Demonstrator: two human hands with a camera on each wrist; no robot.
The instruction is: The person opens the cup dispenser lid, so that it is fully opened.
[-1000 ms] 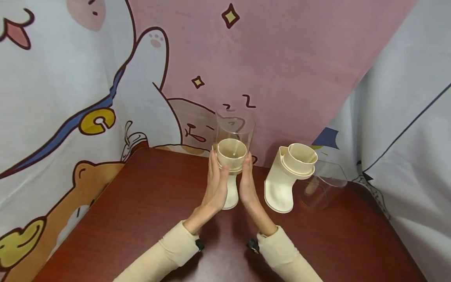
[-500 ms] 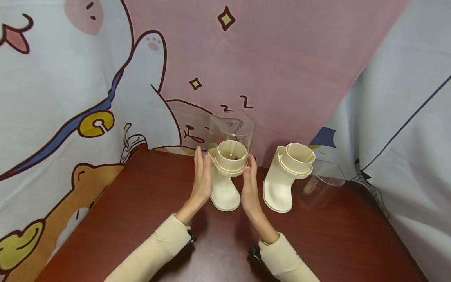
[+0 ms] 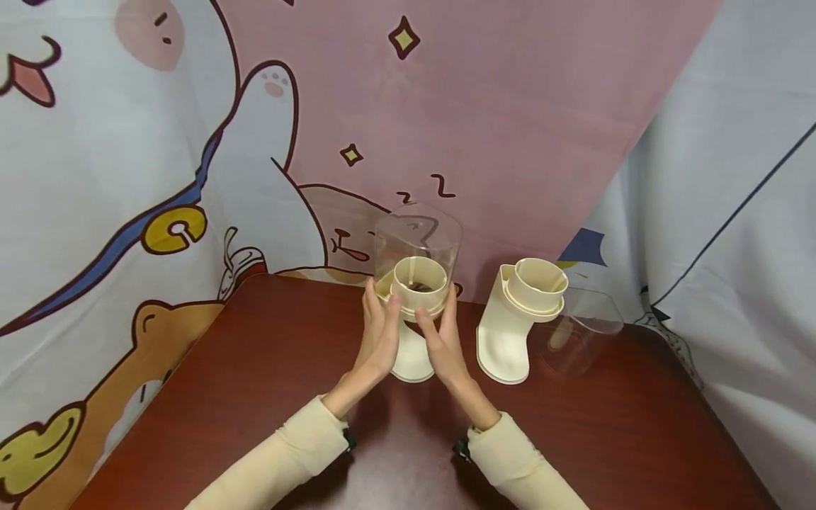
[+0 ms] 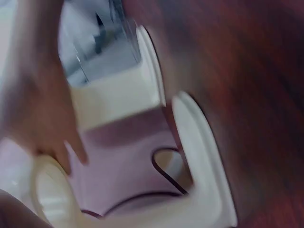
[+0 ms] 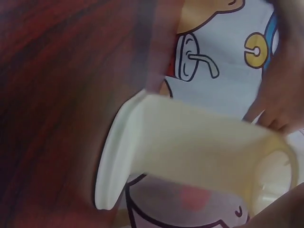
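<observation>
A cream plastic stand (image 3: 411,360) with a rounded foot and a round collar (image 3: 411,296) on top stands upright mid-table. My left hand (image 3: 379,343) grips the collar from the left, its thumb at the front. From the right, my right hand (image 3: 448,348) grips it too, thumb at the collar's front. A clear tank (image 3: 417,230) rises behind and above the collar in the head view. The right wrist view shows the stand's column (image 5: 190,142) above its flat foot. In the left wrist view the foot (image 4: 199,142) is on the wood, and my right hand (image 4: 42,99) is blurred.
To the right stands a second cream stand (image 3: 506,347) of the same shape. Beyond it, a second clear tank (image 3: 583,336) is near the back right corner of the dark wooden table (image 3: 274,397). A cartoon-printed cloth (image 3: 529,127) hangs close behind the table.
The stand has turned, showing more of its foot than a second ago, and the clear tank has turned with it. Half a second ago my left hand was farther out; both hands now close around the collar.
</observation>
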